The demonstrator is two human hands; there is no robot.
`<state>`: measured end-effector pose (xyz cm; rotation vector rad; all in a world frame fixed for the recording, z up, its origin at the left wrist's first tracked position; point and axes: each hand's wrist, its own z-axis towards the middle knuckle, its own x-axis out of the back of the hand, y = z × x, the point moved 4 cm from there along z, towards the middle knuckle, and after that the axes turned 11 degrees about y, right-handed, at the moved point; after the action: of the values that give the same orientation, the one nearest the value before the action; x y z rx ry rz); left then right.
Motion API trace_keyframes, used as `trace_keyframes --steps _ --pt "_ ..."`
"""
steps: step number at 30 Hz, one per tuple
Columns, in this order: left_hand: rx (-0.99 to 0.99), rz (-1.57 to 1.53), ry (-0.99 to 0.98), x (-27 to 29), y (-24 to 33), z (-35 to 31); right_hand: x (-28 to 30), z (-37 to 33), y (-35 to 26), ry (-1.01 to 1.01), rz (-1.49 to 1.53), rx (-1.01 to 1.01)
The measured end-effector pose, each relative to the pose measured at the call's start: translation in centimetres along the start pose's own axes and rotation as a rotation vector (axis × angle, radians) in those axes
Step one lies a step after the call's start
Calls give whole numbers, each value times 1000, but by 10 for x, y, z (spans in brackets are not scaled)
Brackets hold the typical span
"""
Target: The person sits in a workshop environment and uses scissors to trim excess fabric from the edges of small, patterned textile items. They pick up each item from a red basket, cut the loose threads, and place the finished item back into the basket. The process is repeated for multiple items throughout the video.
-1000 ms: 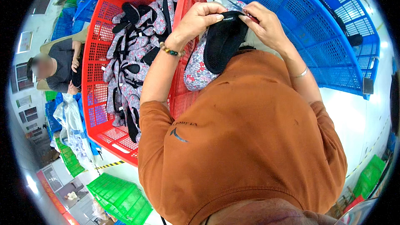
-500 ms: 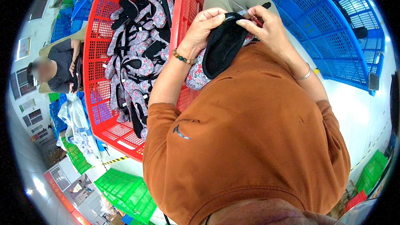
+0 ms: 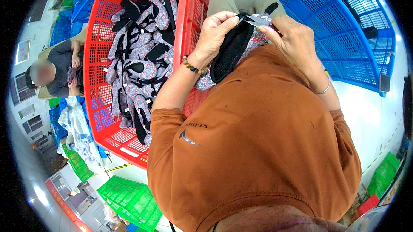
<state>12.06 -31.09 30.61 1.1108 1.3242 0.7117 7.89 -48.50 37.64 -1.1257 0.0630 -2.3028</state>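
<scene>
My left hand grips a floral fabric piece with black mesh lining, held up in front of my chest. My right hand pinches small metal snips at the top edge of that piece, fingers closed around them. A beaded bracelet sits on my left wrist and a thin bangle on my right. To the left stands a red plastic crate filled with several similar floral and black fabric pieces.
Blue plastic crates stand at the upper right and upper left. Another person sits at the far left handling fabric. Green crates lie on the floor at lower left, more at lower right.
My hands and the fabric piece have drifted slightly right and lower in view. The snips now sit at the top edge of the piece.
</scene>
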Motion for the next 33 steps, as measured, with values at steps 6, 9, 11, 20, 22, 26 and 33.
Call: trace_keyframes --steps 6,9,11,20,22,26,33 --pt "-24 32 -13 -3 -1 -3 -2 0 2 21 -75 26" --pt "-50 67 -21 -6 0 -4 -1 2 1 -2 -109 44" --pt "-46 61 -26 -4 -3 -3 -1 3 2 -14 -121 74" --pt "-33 55 -27 -4 -4 -3 6 8 2 -21 -109 172" --pt "-26 47 -28 -4 -4 -3 6 9 2 -19 -96 195" --pt "-16 52 -38 -5 -3 -4 7 11 3 -30 -92 217" --pt "-57 97 -35 -6 -5 -3 0 14 5 -99 -105 207"
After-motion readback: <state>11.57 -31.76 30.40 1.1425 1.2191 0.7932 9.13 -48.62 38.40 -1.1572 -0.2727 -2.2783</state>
